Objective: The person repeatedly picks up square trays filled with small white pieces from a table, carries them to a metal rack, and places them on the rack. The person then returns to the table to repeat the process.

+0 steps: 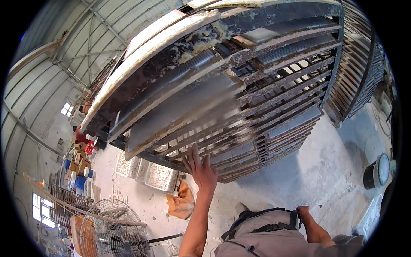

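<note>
Tall rack [239, 98] of stacked slatted trays, crusted with pale dried residue along its upper edges, standing on the dusty concrete floor [308, 171]. The left hand [200, 168], fingers spread open and holding nothing, presses flat against a lower tray edge, apparently to steady it. The right hand [303, 212] rests at the waist, closed on a dark strap [293, 222]. A wire-guard fan [114, 233] stands at lower left.

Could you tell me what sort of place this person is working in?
Probably a workshop or small factory shed: a curved metal roof, tall racks of stacked, crusted trays that the left hand reaches toward, and a dusty concrete floor with a standing fan.
</note>
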Available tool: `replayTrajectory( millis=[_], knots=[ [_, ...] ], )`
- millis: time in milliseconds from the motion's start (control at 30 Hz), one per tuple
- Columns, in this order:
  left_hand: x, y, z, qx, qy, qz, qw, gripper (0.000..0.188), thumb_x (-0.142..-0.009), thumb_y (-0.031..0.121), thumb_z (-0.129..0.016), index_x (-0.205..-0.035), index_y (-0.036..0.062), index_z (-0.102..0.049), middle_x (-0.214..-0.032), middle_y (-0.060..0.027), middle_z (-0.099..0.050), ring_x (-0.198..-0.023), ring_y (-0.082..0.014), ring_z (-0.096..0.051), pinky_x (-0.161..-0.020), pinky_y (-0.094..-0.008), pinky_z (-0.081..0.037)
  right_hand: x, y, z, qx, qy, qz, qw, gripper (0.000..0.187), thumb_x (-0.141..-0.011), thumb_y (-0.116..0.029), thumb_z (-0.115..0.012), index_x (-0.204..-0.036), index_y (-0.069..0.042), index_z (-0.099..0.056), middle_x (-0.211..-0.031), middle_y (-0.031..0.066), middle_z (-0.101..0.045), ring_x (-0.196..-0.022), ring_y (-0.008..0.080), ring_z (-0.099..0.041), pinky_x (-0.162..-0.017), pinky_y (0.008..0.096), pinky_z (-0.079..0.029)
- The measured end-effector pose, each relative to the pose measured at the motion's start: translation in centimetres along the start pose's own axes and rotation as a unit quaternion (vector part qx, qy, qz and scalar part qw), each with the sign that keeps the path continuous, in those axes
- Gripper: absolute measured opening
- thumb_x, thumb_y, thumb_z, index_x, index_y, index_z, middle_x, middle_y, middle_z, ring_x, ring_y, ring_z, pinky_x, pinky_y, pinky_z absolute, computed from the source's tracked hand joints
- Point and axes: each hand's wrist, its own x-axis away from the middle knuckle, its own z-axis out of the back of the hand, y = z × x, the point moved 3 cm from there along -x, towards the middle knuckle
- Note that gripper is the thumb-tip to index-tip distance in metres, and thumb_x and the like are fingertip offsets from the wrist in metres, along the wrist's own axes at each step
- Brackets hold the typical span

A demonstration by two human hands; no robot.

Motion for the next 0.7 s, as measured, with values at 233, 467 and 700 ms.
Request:
replayTrajectory(
  millis=[233,467,700],
  knots=[
    [0.0,-0.7,1.0,0.045,0.027,0.012,0.999,0.026,-0.058,-0.002,-0.049,-0.082,0.0045,-0.059,-0.118,-0.0140,-0.035,-0.109,-0.0292,-0.034,-0.094,-0.0458,-0.020,-0.5,0.4,-0.3,0.033,-0.010,0.044,0.998,0.016,-0.063,0.001,-0.046,-0.050,-0.005,-0.038,-0.048,0.0066,-0.041,-0.038,0.0155,-0.042,-0.030,0.0286,-0.029],
    [-1.1,0.6,3.3,0.181,0.102,0.048,0.977,0.027,-0.065,-0.008,-0.041,-0.087,0.0000,-0.056,-0.124,-0.0179,-0.028,-0.095,-0.0279,-0.047,-0.077,-0.0338,-0.041,-0.6,0.4,0.7,0.060,-0.024,0.027,0.998,0.008,-0.066,0.000,-0.043,-0.060,0.004,-0.046,-0.054,0.0144,-0.051,-0.039,0.0196,-0.047,-0.033,0.0296,-0.036],
    [-2.0,-0.2,3.5,0.130,0.059,0.066,0.988,0.023,-0.061,-0.009,-0.042,-0.074,0.0015,-0.058,-0.121,-0.0135,-0.036,-0.108,-0.0300,-0.039,-0.078,-0.0313,-0.041,-0.5,0.1,-0.4,0.052,0.005,0.004,0.999,0.013,-0.068,-0.005,-0.045,-0.060,0.003,-0.051,-0.057,0.0150,-0.053,-0.041,0.0199,-0.049,-0.035,0.0297,-0.038]
  ],
)
